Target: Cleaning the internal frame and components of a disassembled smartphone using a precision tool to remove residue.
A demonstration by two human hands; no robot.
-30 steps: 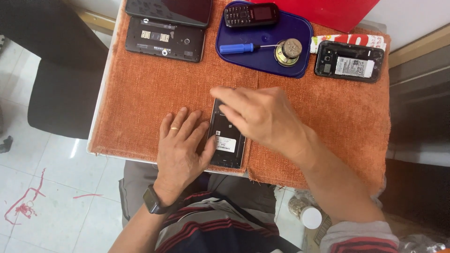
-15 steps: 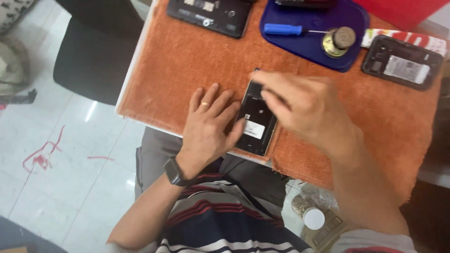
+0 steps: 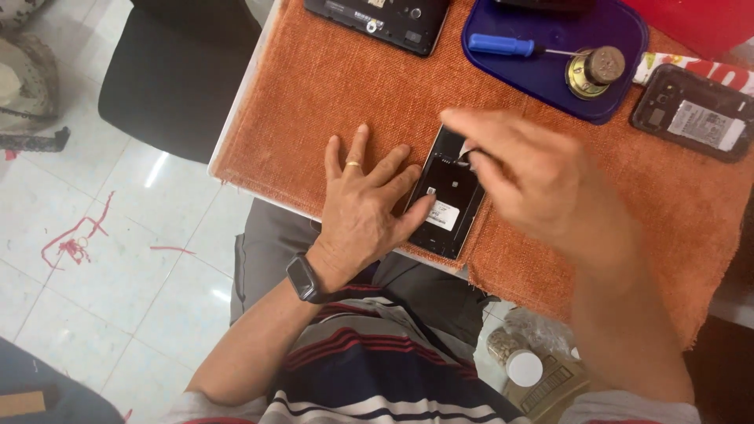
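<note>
1. Left hand (image 3: 363, 206) lies flat on the orange cloth (image 3: 314, 102), fingers spread, thumb and fingertips pressed against the left edge of the opened phone (image 3: 448, 196) to steady it.
2. Right hand (image 3: 534, 177) hovers over the phone's top end, fingers curled together; blurred, so cannot tell if it is pinching a small part.
3. Phone lies back-up without its cover near the table's front edge, between both hands, white label showing.
4. Change since half a second ago: right hand has lifted slightly and drawn right, uncovering more of the phone's upper half; left hand has stayed put (camera also shifted a bit).
5. Judgement: work on the phone's top end seems mid-step, phone held down throughout.
6. Nearby: blue tray (image 3: 550, 63) with screwdriver (image 3: 503, 45) and a small round brass piece (image 3: 593, 71); a second opened phone (image 3: 691, 114) at right, a dark device (image 3: 377, 20) at top.
</note>
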